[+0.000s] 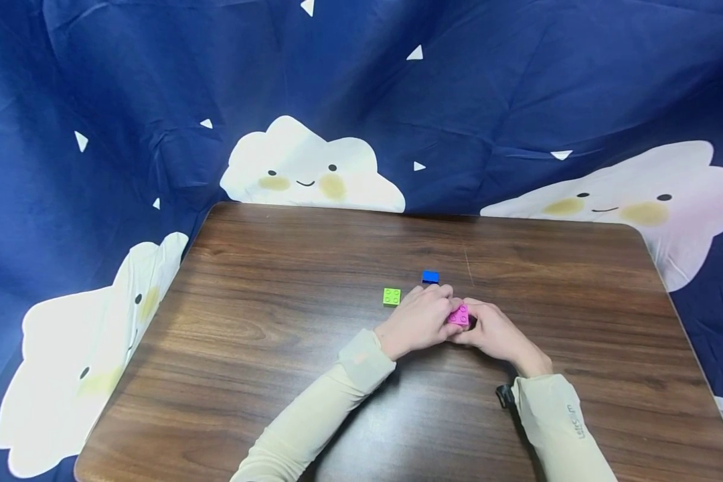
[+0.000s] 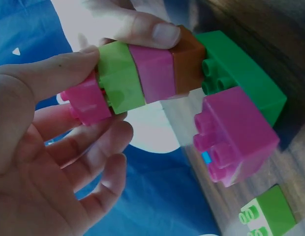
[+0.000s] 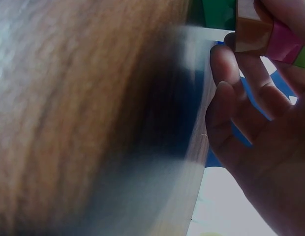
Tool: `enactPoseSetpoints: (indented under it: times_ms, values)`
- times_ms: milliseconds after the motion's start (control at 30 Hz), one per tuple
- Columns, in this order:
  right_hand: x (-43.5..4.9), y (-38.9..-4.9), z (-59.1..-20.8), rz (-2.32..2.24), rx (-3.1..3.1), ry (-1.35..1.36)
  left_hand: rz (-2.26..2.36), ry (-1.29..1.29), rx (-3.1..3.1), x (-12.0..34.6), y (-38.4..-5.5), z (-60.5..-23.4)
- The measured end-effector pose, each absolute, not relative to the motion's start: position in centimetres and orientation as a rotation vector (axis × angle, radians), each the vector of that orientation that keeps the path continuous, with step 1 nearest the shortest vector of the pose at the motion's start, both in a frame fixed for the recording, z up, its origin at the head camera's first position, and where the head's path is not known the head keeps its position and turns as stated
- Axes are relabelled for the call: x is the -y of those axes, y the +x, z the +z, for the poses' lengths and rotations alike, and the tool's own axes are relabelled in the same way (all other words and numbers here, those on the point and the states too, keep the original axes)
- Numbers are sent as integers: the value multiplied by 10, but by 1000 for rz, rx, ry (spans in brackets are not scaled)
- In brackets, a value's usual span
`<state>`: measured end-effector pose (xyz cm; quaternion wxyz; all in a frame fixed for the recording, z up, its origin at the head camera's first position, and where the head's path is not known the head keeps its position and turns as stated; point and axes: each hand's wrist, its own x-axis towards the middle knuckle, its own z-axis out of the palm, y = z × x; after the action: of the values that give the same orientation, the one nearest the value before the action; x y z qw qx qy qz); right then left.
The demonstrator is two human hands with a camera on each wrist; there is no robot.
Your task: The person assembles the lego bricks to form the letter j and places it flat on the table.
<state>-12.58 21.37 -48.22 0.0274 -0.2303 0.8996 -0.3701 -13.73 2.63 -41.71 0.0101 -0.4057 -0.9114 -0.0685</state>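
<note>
Pinching a tower (image 2: 157,73) of toy blocks between them, the left hand (image 1: 418,318) and right hand (image 1: 497,329) meet over the table (image 1: 265,388), right of its middle. The left thumb and fingers are drawn in around the tower's upper part, a hot-pink block (image 2: 89,104) on top of a lime block (image 2: 122,78); the lower fingers of that hand curl loosely, apart from it. The right hand grips lower down, its thumb lying across a purple block (image 2: 153,74) and a brown block (image 2: 189,66). At the foot comes a longer green block (image 2: 248,76), with studs showing beside the brown one; whether it touches the tabletop I cannot tell. A big pink block (image 2: 236,137), studs up, stands right by the green one, and I cannot tell whether the two are joined. Near the left hand, a small light-green block (image 1: 391,296) sits on the table, and a blue block (image 1: 430,276) lies just beyond the fingertips. Pale sleeves (image 1: 319,415) cover both arms. Behind the table hangs a dark blue cloth (image 1: 458,87) printed with smiling white clouds (image 1: 304,157) and small white triangles.
</note>
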Motion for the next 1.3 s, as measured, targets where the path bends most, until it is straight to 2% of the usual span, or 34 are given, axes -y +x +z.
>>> enactPoseSetpoints:
  times_ms: [1300]
  values:
    - [-213,-126,-484,-1129,-2791,-689,77,-975,2927,-41,-125,-410]
